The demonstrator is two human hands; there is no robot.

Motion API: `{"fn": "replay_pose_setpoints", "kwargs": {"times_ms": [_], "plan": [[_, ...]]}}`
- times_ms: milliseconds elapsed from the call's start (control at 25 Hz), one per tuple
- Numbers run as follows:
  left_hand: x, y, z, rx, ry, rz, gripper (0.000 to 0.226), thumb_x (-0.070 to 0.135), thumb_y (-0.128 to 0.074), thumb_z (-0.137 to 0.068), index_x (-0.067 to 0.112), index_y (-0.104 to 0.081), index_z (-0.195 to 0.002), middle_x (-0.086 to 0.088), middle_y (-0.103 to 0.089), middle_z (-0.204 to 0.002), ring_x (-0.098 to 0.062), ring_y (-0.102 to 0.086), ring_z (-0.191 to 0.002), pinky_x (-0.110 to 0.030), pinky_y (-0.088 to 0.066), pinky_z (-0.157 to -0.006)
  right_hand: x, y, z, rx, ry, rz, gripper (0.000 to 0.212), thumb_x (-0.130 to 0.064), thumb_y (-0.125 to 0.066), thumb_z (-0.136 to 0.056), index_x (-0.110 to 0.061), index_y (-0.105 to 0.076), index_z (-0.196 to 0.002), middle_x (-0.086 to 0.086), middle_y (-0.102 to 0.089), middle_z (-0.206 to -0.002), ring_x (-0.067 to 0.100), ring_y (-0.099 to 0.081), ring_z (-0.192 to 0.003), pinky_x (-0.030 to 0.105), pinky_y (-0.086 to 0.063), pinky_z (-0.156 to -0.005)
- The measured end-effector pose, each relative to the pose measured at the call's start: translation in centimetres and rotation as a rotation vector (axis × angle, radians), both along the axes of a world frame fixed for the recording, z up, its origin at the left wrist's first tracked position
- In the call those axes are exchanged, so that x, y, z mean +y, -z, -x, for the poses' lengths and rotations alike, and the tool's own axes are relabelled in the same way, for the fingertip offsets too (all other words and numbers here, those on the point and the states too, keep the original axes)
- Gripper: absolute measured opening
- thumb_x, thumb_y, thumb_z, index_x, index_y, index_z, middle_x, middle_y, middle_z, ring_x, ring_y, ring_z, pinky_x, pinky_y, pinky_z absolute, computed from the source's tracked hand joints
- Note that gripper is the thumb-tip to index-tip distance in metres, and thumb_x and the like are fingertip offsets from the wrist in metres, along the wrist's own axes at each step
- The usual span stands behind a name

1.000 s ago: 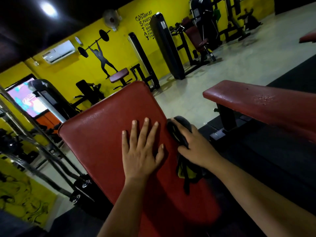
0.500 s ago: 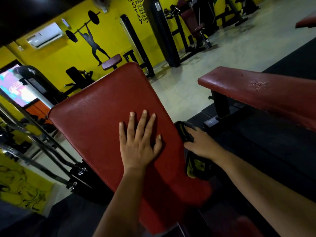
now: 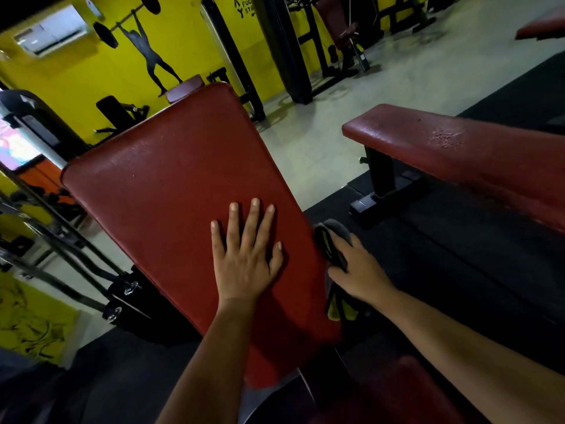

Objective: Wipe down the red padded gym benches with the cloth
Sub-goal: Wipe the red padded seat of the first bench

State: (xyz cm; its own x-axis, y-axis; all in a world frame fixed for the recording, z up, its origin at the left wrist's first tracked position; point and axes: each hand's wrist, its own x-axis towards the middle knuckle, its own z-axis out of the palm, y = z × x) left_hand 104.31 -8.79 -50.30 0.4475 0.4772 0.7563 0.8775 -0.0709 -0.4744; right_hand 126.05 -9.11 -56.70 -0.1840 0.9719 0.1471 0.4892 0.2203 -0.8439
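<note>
Resting flat on the red padded backrest (image 3: pixel 171 191), the left hand (image 3: pixel 244 264) has its fingers straight and spread, palm down, holding nothing. The right hand (image 3: pixel 359 270) sits at the pad's right edge, fingers curled round a dark cloth (image 3: pixel 331 240) and pressing it against the side of the padding; a yellow part of the cloth hangs below the hand.

Writing: black painted letters on the yellow wall (image 3: pixel 189 41) are cut off at the top of the view and only fragments show, too partial to read. Beside them is a black silhouette of a weightlifter (image 3: pixel 146 47).

Edges and room: the pad has rounded corners and is tilted, narrowing toward the person. To its right lies a strip of black floor mat (image 3: pixel 458 255), then a second red bench (image 3: pixel 443 142) standing well apart on a black steel leg (image 3: pixel 380 175). Pale floor (image 3: pixel 412 75) opens beyond.

Surfaces: the near pad's vinyl is smooth with a faint sheen and light scuffing near its top. The second bench shows a cracked, worn patch on its top face. Steel bars (image 3: pixel 61 258) stand at left.
</note>
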Motion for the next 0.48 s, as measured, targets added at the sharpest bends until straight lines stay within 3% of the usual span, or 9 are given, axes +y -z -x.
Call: {"fn": "replay_pose_setpoints", "kwargs": {"times_ms": [240, 400, 480], "plan": [[-1.4, 3.5, -0.1, 0.005, 0.017, 0.016, 0.061, 0.046, -0.039, -0.098, 0.022, -0.033, -0.153, -0.005, -0.026, -0.159, -0.028, -0.008, -0.151, -0.055, -0.006, -0.121, -0.2, 3.5, -0.4, -0.071, -0.013, 0.210, 0.067, -0.026, -0.054, -0.093, -0.042, -0.024, -0.151, 0.003, -0.034, -0.144, 0.032, -0.050, -0.118, 0.035, -0.046, -0.089], [-1.9, 5.0, 0.4, 0.073, 0.053, 0.019, 0.059, 0.044, -0.039, -0.098, 0.025, -0.031, -0.154, -0.001, -0.026, -0.159, -0.025, -0.018, -0.148, -0.052, -0.003, -0.121, -3.0, 6.4, -0.6, 0.127, -0.008, 0.074, 0.076, -0.013, -0.059, -0.089, -0.052, -0.026, -0.145, 0.001, -0.027, -0.148, 0.022, -0.047, -0.123, 0.034, -0.046, -0.096], [-2.1, 5.7, 0.7, 0.168, 0.087, 0.009, 0.058, 0.041, -0.039, -0.098, 0.030, -0.028, -0.154, 0.003, -0.026, -0.159, -0.020, -0.023, -0.147, -0.046, 0.000, -0.122, -3.6, 8.1, -0.4, 0.134, 0.013, 0.150, 0.073, -0.013, -0.058, -0.089, -0.048, -0.028, -0.146, 0.003, -0.027, -0.150, 0.024, -0.047, -0.124, 0.034, -0.046, -0.097]]}}
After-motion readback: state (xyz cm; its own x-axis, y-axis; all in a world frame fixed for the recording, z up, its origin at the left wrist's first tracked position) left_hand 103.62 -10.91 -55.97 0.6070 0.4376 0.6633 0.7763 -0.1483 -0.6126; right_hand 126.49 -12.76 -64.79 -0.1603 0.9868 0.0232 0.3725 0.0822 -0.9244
